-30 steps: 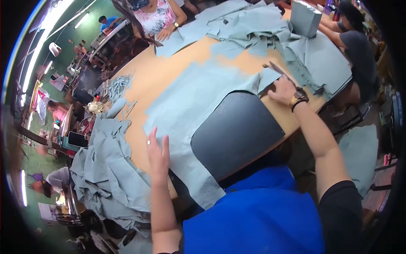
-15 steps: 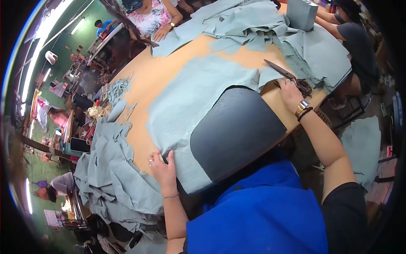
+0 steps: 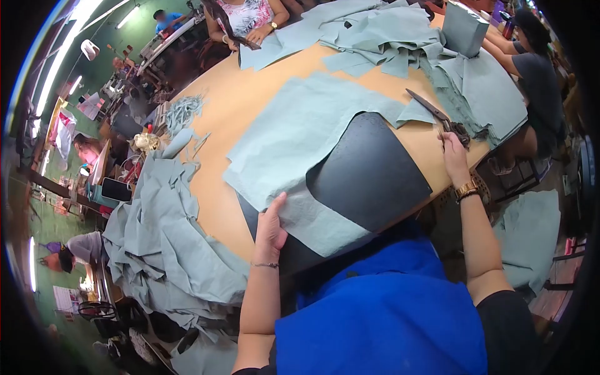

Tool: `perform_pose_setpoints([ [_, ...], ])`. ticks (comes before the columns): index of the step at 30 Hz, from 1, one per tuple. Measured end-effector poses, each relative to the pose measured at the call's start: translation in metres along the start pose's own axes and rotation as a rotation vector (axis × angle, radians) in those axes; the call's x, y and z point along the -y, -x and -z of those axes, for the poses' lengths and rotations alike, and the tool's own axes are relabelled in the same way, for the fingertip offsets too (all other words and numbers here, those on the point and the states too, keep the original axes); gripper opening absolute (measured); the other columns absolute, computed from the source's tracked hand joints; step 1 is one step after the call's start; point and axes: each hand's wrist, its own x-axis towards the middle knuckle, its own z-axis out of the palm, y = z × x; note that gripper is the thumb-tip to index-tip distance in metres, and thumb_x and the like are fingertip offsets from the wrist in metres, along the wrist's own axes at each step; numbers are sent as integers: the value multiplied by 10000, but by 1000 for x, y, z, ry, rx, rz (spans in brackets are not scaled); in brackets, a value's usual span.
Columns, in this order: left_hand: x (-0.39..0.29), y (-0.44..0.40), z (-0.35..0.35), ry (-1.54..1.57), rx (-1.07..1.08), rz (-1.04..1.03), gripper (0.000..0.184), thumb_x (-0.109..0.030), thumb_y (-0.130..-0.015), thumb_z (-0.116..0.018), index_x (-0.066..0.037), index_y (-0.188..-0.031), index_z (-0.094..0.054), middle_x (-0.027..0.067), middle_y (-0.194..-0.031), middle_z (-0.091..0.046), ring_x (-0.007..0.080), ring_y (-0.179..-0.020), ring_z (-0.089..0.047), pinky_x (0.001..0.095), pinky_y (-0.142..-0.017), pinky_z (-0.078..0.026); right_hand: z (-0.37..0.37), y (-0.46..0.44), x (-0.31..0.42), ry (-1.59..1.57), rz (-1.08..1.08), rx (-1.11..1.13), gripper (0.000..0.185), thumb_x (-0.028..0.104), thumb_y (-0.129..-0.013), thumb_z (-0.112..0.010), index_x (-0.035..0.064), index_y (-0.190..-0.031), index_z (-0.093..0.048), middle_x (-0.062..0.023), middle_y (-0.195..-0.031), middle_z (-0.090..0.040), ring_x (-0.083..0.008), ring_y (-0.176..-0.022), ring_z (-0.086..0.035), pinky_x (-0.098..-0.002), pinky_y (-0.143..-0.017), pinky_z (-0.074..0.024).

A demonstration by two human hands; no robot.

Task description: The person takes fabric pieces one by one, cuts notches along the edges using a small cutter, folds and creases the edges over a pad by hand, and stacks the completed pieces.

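A large grey-green sheet, leather-like (image 3: 294, 125), lies across the table and partly over a dark flat board (image 3: 375, 175). Its near end is folded or curled. My left hand (image 3: 272, 231) is closed on the sheet's left edge, thumb on top and the other fingers hidden. At the right side, my right hand (image 3: 455, 155) has its fingers curled at the handles of large scissors (image 3: 431, 106). The scissors lie on the table with blades pointing away to the left, their handles wrapped in dark material. A small grey-green offcut (image 3: 415, 112) sits beside the blades.
Draped grey-green pieces (image 3: 169, 231) hang over the left table edge. Thin strips (image 3: 183, 114) lie at the far left. Stacked pieces (image 3: 481, 94) and a grey-green block (image 3: 464, 30) are at the far right. People sit across the table and to the right.
My left hand has shifted right and taken the sheet's edge, sliding it and baring the board's left corner. My right hand has drawn slightly toward me, still by the scissors' handles. The view has shifted.
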Motion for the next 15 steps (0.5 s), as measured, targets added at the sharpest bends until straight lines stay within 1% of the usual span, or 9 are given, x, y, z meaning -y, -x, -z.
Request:
perform_pose_setpoints([
  [1,-1,2,1,-11,-18,34,337,-108,-893,-695,48,-1179,-605,120,-1118,-665,228,-1037,-641,385,-892,-531,1,7,34,-261,-309,150,339,342,-1057,-424,64,-1052,-618,25,-741,-490,-49,-585,-451,-248,-503,-398],
  [3,0,4,11,-91,-9,28,341,-103,-906,-677,40,-1204,-593,119,-1137,-657,233,-1048,-639,388,-897,-530,-19,23,93,-424,-401,400,364,406,-1061,-407,102,-1102,-603,61,-726,-414,-15,-519,-335,-190,-440,-315],
  [5,3,2,16,-96,23,-20,344,-96,-920,-657,32,-1229,-579,117,-1158,-649,235,-1061,-635,389,-904,-528,-54,40,136,-705,-503,631,365,408,-1052,-422,91,-1173,-557,56,-695,-416,-33,-530,-363,-206,-431,-357],
  [6,7,1,18,-60,45,-66,344,-91,-927,-645,26,-1242,-572,115,-1170,-644,234,-1069,-632,388,-908,-528,-69,49,161,-698,-530,744,376,425,-1049,-432,98,-1213,-521,48,-668,-421,-35,-522,-387,-194,-439,-367],
  [7,10,2,19,-23,63,-114,345,-87,-934,-634,21,-1255,-565,113,-1182,-639,232,-1077,-630,388,-912,-527,-80,53,178,-683,-517,910,352,410,-1045,-456,103,-1202,-528,38,-675,-439,-34,-523,-404,-192,-444,-365],
  [9,12,3,19,-6,41,-125,352,-77,-944,-614,14,-1278,-548,108,-1207,-628,227,-1091,-623,388,-931,-518,-104,57,197,-645,-535,1244,373,418,-1036,-475,101,-1222,-537,46,-672,-428,-32,-521,-366,-194,-440,-321],
  [12,11,6,16,23,33,-157,352,-64,-957,-590,13,-1296,-533,102,-1234,-615,216,-1106,-613,379,-966,-498,-129,61,214,-594,-640,1416,396,435,-1034,-462,96,-1221,-549,56,-667,-407,-29,-516,-329,-189,-439,-295],
  [13,13,5,15,29,32,-181,351,-60,-959,-585,11,-1298,-532,100,-1239,-612,216,-1110,-611,376,-973,-493,-134,61,215,-628,-663,1425,406,439,-1034,-445,93,-1215,-557,59,-663,-387,-27,-513,-310,-185,-433,-272],
  [15,16,3,16,16,40,-212,348,-56,-964,-577,7,-1303,-532,96,-1251,-607,214,-1125,-603,370,-982,-485,-144,62,214,-699,-730,1455,403,432,-1034,-443,88,-1211,-556,60,-661,-381,-25,-508,-305,-186,-427,-264],
])
